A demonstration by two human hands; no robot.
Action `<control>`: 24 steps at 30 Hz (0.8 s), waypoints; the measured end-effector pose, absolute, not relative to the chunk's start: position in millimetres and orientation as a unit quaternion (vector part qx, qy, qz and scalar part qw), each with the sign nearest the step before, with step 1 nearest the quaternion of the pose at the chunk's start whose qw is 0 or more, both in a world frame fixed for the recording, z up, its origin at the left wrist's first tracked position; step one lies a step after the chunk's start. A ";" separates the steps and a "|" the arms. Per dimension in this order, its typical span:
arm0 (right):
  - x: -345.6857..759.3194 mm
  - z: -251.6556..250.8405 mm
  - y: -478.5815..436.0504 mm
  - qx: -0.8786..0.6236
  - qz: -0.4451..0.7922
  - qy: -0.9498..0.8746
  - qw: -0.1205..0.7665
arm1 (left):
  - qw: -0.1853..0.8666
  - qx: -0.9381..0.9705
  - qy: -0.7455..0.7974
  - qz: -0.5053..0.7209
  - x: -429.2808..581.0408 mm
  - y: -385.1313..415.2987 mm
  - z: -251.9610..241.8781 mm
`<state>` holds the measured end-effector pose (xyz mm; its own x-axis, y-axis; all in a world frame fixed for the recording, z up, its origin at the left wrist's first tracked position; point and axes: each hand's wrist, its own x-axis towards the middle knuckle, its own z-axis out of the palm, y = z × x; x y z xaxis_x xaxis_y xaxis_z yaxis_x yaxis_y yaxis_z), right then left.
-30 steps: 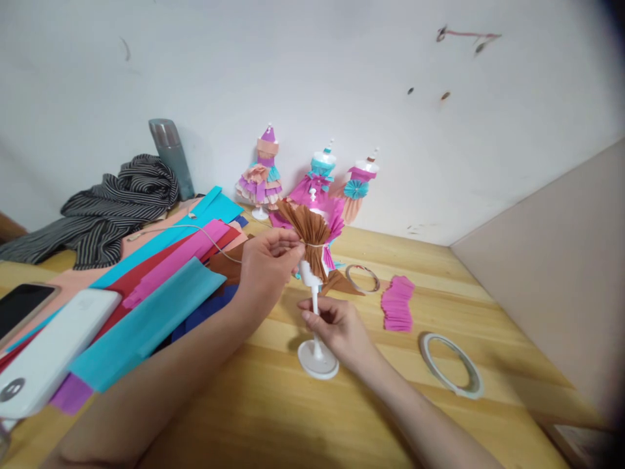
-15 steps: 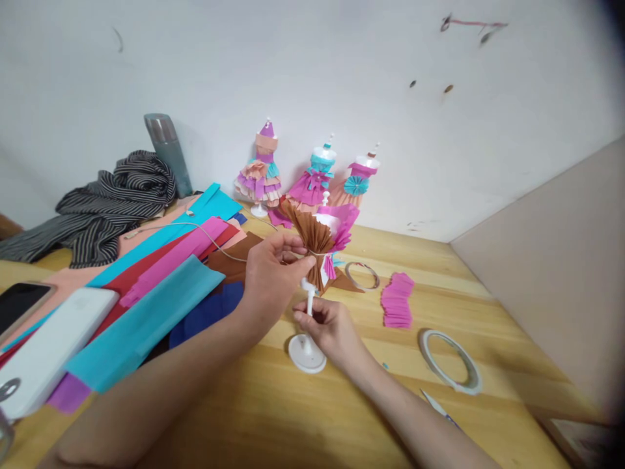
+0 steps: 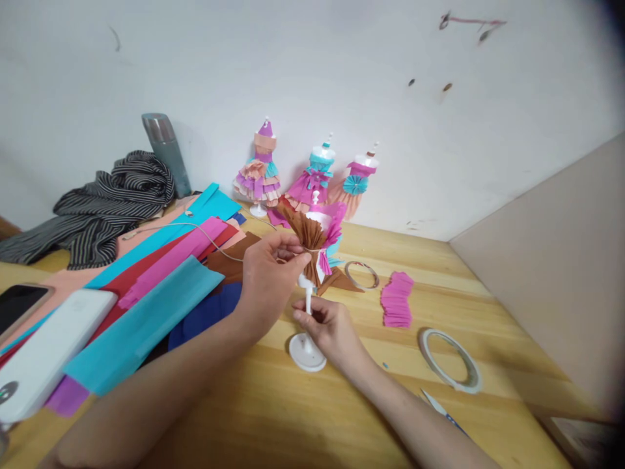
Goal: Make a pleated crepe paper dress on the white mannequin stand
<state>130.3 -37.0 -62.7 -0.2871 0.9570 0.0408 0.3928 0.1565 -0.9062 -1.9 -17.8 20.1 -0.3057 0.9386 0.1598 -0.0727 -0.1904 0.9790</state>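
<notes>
A small white dress-form mannequin (image 3: 309,301) stands upright on its round base in front of me. Gathered brown crepe paper (image 3: 308,229) is cinched at its waist by a thin band, with pleated pink crepe paper (image 3: 334,225) behind it on the right. My left hand (image 3: 274,270) pinches the brown paper at the cinched waist from the left. Lower down, my right hand (image 3: 328,322) has its fingers closed round the mannequin's pole, just above the base. The fingertips behind the pole are partly hidden.
Dressed mannequins (image 3: 263,163) stand against the wall. Crepe paper sheets (image 3: 151,319), a white power bank or phone-like block (image 3: 63,345), a phone (image 3: 22,306), a striped cloth (image 3: 117,202) and a bottle (image 3: 168,156) lie or stand left. Tape rolls (image 3: 426,358), pleated pink paper (image 3: 396,299) and a blade-like tool (image 3: 442,410) lie right.
The mannequin's upper part has turned and shifted slightly left, so less of the pink paper shows on the right and some light blue appears behind. Both hands keep their holds.
</notes>
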 end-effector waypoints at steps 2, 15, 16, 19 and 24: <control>130.2 -62.8 -37.2 -0.496 0.416 -0.685 0.335 | 0.391 0.434 0.497 0.642 -2.7 -17.4 18.4; 132.4 -68.3 -36.3 -0.504 0.396 -0.691 0.335 | 0.430 0.397 0.492 0.645 -7.6 -11.5 16.7; 133.0 -69.4 -35.7 -0.507 0.393 -0.690 0.335 | 0.430 0.398 0.493 0.643 -7.5 -11.1 16.4; 133.6 -70.1 -35.3 -0.512 0.385 -0.691 0.334 | 0.417 0.413 0.493 0.642 -6.7 -10.5 13.0; 131.4 -63.6 -37.5 -0.509 0.383 -0.697 0.329 | 0.337 0.468 0.519 0.631 -6.1 -13.0 8.5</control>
<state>131.4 -37.5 -63.6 -0.2661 0.9615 0.0688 0.4571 0.1887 -0.8692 -6.1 -13.0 8.5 -0.3344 0.9113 0.2404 0.0606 -0.2338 0.9704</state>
